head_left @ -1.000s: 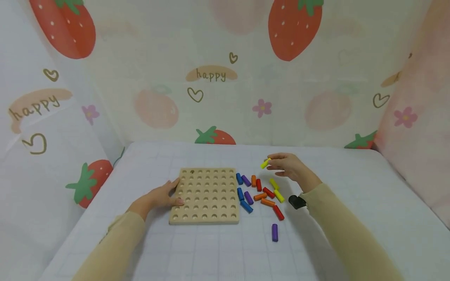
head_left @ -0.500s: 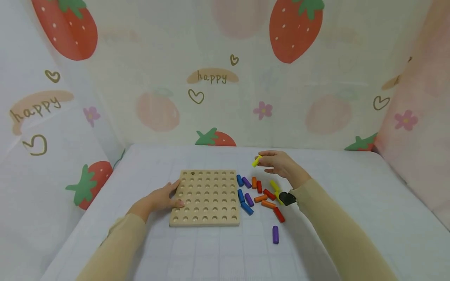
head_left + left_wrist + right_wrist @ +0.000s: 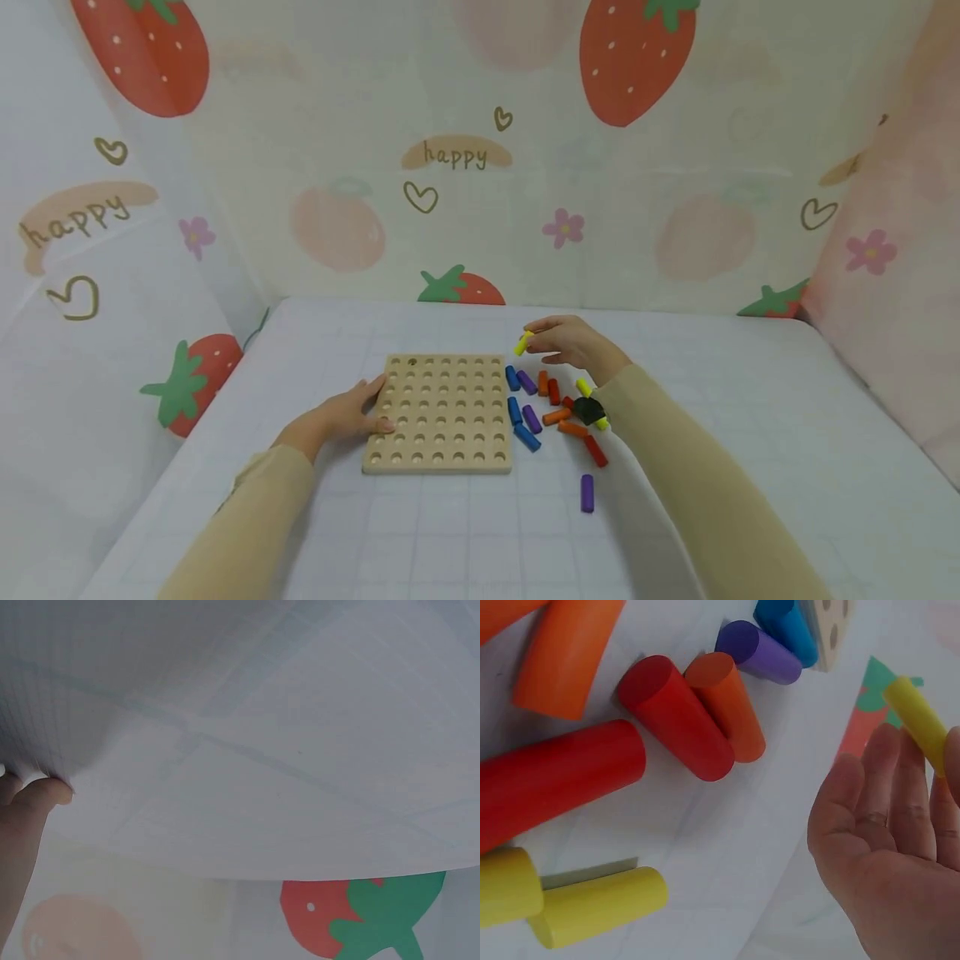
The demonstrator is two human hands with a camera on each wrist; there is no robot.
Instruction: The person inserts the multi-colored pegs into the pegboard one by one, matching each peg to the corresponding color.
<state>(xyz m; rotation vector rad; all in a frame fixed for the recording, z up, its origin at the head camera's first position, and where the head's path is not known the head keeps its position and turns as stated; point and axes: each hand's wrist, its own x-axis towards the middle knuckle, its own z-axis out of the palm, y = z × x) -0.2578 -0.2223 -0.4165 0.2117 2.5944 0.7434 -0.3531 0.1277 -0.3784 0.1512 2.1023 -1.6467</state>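
Observation:
In the head view, a wooden pegboard (image 3: 448, 447) with rows of round holes lies on the cloth. Resting against its left side is my left hand (image 3: 347, 417), its thumb over the top edge and its fingers at the far left edge. My right hand (image 3: 573, 343) is raised just beyond the board's far right corner. It pinches a yellow peg (image 3: 523, 343) between thumb and fingertips, tilted in the air. The right wrist view has this yellow peg (image 3: 917, 724) at the fingertips, with the other fingers extended. Only a few fingertips (image 3: 56, 793) appear in the left wrist view.
Right of the board lie loose blue pegs (image 3: 527, 437), purple pegs (image 3: 532, 418), orange pegs (image 3: 572, 428), red pegs (image 3: 596, 451) and yellow pegs (image 3: 600, 904). One purple peg (image 3: 587, 493) lies nearer, apart. A patterned cloth wall (image 3: 465, 233) stands behind.
My right hand has moved left with the yellow peg, from above the loose pegs towards the board's far right corner. My left hand has stayed on the board.

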